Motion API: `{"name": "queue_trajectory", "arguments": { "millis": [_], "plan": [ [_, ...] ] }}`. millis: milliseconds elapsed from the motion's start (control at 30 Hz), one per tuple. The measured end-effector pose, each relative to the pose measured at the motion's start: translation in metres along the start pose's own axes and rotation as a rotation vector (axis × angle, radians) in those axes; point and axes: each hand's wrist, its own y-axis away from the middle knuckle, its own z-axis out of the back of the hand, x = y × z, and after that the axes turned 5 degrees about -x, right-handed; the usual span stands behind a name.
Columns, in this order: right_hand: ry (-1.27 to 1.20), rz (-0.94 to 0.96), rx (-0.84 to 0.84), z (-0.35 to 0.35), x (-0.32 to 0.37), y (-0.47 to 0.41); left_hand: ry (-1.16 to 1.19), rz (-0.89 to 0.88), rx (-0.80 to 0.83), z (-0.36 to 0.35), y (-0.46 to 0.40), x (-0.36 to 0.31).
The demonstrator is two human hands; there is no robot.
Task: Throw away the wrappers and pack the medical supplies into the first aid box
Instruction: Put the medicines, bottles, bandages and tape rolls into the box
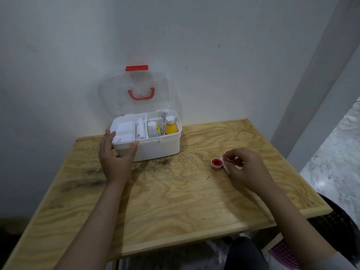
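Observation:
A white first aid box [155, 149] stands open at the back of the wooden table [165, 191], its clear lid [134, 94] leaning against the wall. Inside are a white tray [123, 131], a rolled bandage [140, 128], a white bottle [152, 129], a yellow bottle [171, 126] and a tube [164, 116]. My left hand [116, 154] grips the box's front left corner. My right hand [247, 168] pinches a white wrapper [226, 162] beside a red tape roll [216, 164] that rests on the table.
A white wall runs right behind the box. The table's right edge drops to a pale floor. A dark mesh bin [335, 217] sits below the right front corner, with a pink mat [282, 254] beside it.

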Motion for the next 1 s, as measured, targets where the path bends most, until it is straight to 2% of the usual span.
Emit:
{"name": "queue_trajectory", "arguments": {
  "millis": [133,333,567,800,1000],
  "plan": [
    [0.011,-0.011,0.109,-0.012,0.002,-0.011,0.002,0.011,0.002,0.0,0.0,-0.001],
    [0.056,0.038,0.135,-0.018,0.002,-0.04,0.001,0.021,0.002,0.001,0.0,-0.001],
    [0.166,0.039,0.435,-0.021,0.002,-0.062,-0.02,0.013,-0.003,0.0,-0.001,0.0],
    [0.03,-0.028,0.522,-0.012,-0.005,-0.064,-0.025,0.017,-0.006,-0.001,-0.001,0.001],
    [0.054,-0.006,0.573,-0.009,-0.006,-0.066,-0.033,0.022,-0.003,-0.001,-0.002,0.003]
  ]
}}
